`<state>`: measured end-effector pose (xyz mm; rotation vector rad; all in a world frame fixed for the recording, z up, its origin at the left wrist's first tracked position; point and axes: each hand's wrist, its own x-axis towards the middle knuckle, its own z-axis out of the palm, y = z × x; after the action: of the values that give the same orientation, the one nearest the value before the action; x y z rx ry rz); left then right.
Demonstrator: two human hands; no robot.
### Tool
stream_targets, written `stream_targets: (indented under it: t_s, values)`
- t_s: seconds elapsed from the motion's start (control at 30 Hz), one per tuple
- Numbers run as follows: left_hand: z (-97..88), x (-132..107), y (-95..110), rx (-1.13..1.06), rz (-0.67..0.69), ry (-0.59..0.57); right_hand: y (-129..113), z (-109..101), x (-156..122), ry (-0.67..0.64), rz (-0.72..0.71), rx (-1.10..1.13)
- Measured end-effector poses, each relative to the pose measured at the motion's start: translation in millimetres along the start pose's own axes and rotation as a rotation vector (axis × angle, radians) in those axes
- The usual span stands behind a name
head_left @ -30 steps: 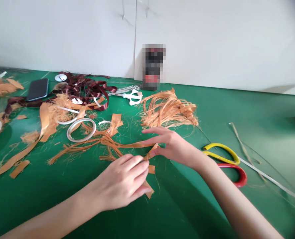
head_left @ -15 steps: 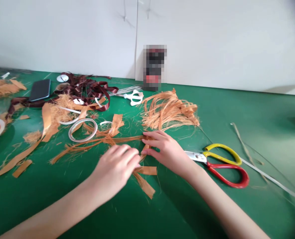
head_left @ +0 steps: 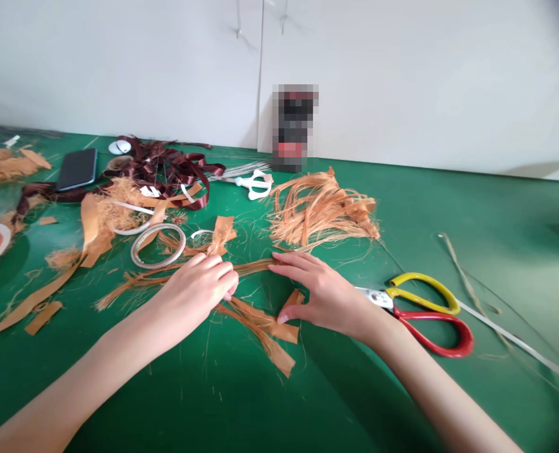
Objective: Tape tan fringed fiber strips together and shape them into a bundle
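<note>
My left hand (head_left: pixel 204 283) is closed over the middle of a frayed orange ribbon bundle (head_left: pixel 254 321); its fingers hide the exact grip. From under it, fringed ends fan out toward the lower right, finishing in flat uncut tabs. My right hand (head_left: pixel 320 292) lies with thumb and fingers apart. Its fingertips touch a horizontal run of loose strands (head_left: pixel 255 266), and its thumb rests at a ribbon tab (head_left: pixel 287 332). Behind the hands is a larger heap of shredded orange strands (head_left: pixel 320 207). Scissors with one yellow and one red handle (head_left: pixel 423 308) lie beside my right wrist.
White-handled scissors (head_left: pixel 255 184), tangled brown ribbon (head_left: pixel 166 167) and a phone (head_left: pixel 77 168) lie toward the back. A tape ring (head_left: pixel 158 245) and ribbon scraps (head_left: pixel 43 318) are on the left. A blurred dark box (head_left: pixel 294 129) stands against the white wall (head_left: pixel 402 75).
My left hand has moved left and slightly up along the strands. The right hand's thumb has spread downward away from its fingers, uncovering the fringed ends between the hands.
</note>
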<state>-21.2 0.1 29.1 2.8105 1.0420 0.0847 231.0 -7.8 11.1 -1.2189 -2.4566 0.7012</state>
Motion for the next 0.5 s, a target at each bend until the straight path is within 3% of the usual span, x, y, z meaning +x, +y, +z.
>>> stream_targets:
  t_s: [0.13, 0.27, 0.4, 0.5]
  values:
    - [-1.4, -5.1, -9.9, 0.012, 0.007, 0.049, 0.4, -4.2, 0.5, -0.011, 0.031, -0.033]
    - [-3.4, -7.3, -15.5, 0.022, 0.001, 0.015, -4.0, -6.0, 2.2, 0.051, 0.090, -0.044]
    - [-4.9, -7.4, -2.5, -0.008, 0.039, 0.055, -8.2, 1.0, 4.7, 0.084, 0.054, -0.030]
    - [-3.2, -9.2, 14.3, -0.099, 0.042, -0.025, -6.9, 10.1, 8.0, 0.115, 0.004, -0.055]
